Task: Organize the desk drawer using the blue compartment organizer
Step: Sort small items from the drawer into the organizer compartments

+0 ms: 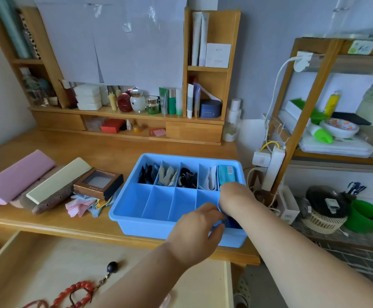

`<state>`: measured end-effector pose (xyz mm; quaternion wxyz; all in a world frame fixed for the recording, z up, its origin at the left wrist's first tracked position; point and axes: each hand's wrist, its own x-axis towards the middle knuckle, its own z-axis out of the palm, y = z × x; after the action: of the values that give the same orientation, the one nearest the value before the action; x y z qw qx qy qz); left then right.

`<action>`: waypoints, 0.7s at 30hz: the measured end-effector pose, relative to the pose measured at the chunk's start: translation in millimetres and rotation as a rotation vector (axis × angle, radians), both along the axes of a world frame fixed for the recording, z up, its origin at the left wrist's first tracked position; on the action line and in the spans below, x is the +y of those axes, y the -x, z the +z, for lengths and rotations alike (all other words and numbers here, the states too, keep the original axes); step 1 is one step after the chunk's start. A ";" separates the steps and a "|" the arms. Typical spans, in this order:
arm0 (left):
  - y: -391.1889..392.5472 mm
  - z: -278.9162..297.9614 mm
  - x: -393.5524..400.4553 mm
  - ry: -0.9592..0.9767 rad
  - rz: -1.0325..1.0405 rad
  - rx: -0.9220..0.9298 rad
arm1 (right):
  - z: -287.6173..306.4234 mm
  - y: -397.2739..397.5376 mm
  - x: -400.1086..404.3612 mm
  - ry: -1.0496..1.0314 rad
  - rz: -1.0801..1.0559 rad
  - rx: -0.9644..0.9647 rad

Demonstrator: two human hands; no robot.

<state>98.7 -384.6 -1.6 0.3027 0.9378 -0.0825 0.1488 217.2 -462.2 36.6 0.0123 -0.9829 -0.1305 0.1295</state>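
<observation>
The blue compartment organizer (146, 227) stands on the wooden desk (105, 150). Its back row holds dark items (146, 174), packets (166, 175), black ties (187, 176), white paper (210, 178) and a teal pack (226, 173). Most front compartments are bare. Both hands meet at the near right compartment, where a dark blue item (233, 221) lies. My left hand (196, 230) pinches at its edge, thumb by the front rim. My right hand (236, 198) reaches down into that compartment with its fingers hidden. The open drawer (37, 263) below holds a red bead string (74, 290).
Left of the organizer lie a pink case (19, 174), a cream case (59, 178), a brown window box (98, 182) and pastel cloths (83, 204). A shelf of cosmetics (136, 103) lines the back. A power strip (273, 170) and a rack stand at right.
</observation>
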 end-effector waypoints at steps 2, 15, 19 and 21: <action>1.9 -0.2 4.2 -0.011 -0.027 0.005 | 1.0 1.6 2.7 0.018 -0.012 0.002; 2.2 7.7 7.0 -0.210 -0.146 0.110 | 8.8 -1.8 0.9 -0.563 -0.353 0.407; -4.1 10.6 2.5 -0.278 -0.150 0.174 | 1.5 -6.9 -8.4 -0.818 -0.482 0.522; -7.5 12.7 1.2 -0.276 -0.172 0.171 | -0.9 -6.6 -9.7 -0.850 -0.482 0.520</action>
<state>106.2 -383.4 11.1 0.1888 0.9691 -0.1562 0.0295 223.8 -471.9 35.7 0.4691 -0.8291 0.0648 0.2972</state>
